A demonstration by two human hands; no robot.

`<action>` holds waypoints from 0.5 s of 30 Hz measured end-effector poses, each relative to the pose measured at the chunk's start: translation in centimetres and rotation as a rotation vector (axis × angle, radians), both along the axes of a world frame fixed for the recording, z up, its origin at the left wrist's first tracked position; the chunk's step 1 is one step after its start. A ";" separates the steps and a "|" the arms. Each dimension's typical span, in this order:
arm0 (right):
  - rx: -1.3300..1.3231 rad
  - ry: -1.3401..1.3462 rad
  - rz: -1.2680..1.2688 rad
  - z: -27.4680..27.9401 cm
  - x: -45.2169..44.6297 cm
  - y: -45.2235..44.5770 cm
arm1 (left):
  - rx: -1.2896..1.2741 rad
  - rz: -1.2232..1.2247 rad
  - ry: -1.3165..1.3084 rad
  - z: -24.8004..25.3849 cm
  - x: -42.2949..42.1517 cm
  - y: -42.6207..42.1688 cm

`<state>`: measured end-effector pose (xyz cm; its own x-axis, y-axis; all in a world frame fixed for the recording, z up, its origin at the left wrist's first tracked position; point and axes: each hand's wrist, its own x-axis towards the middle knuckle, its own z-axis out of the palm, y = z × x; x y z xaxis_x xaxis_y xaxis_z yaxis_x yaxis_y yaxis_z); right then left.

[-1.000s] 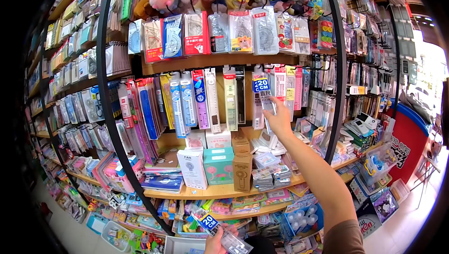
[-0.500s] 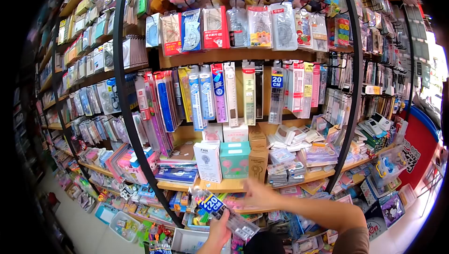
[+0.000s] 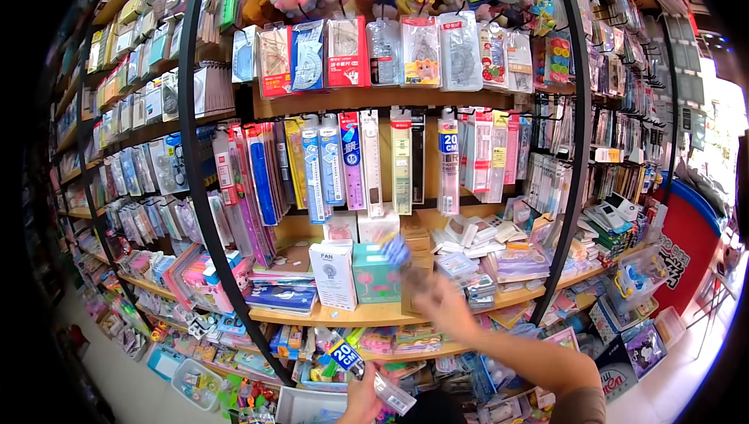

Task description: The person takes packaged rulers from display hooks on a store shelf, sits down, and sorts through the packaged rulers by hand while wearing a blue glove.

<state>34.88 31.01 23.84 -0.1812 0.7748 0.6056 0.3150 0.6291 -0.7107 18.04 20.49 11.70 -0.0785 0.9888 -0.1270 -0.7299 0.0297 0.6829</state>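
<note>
My left hand [image 3: 362,399] is low at the bottom centre, fingers closed round a packaged ruler [image 3: 396,397] in clear plastic with a blue "20 CM" label. Whether more than one packet is in that hand, I cannot tell. My right hand [image 3: 443,305] is raised in front of the shelf, shut on another packaged ruler [image 3: 407,265], blurred by motion, its blue label end pointing up and left. Above it, packaged rulers hang from hooks, among them a "20 CM" packet [image 3: 449,165] and a green-yellow one [image 3: 401,165].
On the wooden shelf [image 3: 367,314] stand a white fan box [image 3: 334,276], a teal box [image 3: 376,274] and piled white packets [image 3: 468,237]. Black uprights [image 3: 204,190] frame the bay. Packaged drawing sets [image 3: 347,53] and plush toys hang above. Bins of small goods lie below.
My right hand has moved up and now shows a packaged ruler in it. Fewer packets show in my left hand, which has shifted slightly down. The view has shifted slightly.
</note>
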 end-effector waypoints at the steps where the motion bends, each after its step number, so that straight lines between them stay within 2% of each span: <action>1: -0.030 0.158 -0.055 1.7 0.6 1.9 | 0.009 -0.042 0.094 -1.9 -0.1 0.1; 3: -0.015 0.330 -0.113 8.0 1.6 1.8 | -0.137 -0.037 0.058 0.1 1.0 -1.8; 4: 0.064 0.350 -0.172 9.3 2.4 3.3 | -0.209 -0.034 0.039 1.1 1.9 -2.6; 5: 0.144 0.368 -0.230 10.0 3.2 5.3 | -0.274 0.004 0.055 1.7 2.6 -2.7; 11: 0.479 0.216 -0.441 13.4 5.3 9.0 | -0.202 -0.017 0.053 2.7 2.8 -3.5; 15: 0.500 0.178 -0.457 13.9 5.5 9.8 | -0.225 -0.014 0.063 1.9 2.5 -3.3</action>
<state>40.36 40.78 37.78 0.2311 0.3701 0.8998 0.5318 0.7263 -0.4354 20.58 17.21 13.64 -0.0793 0.9373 -0.3394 -0.6847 0.1963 0.7019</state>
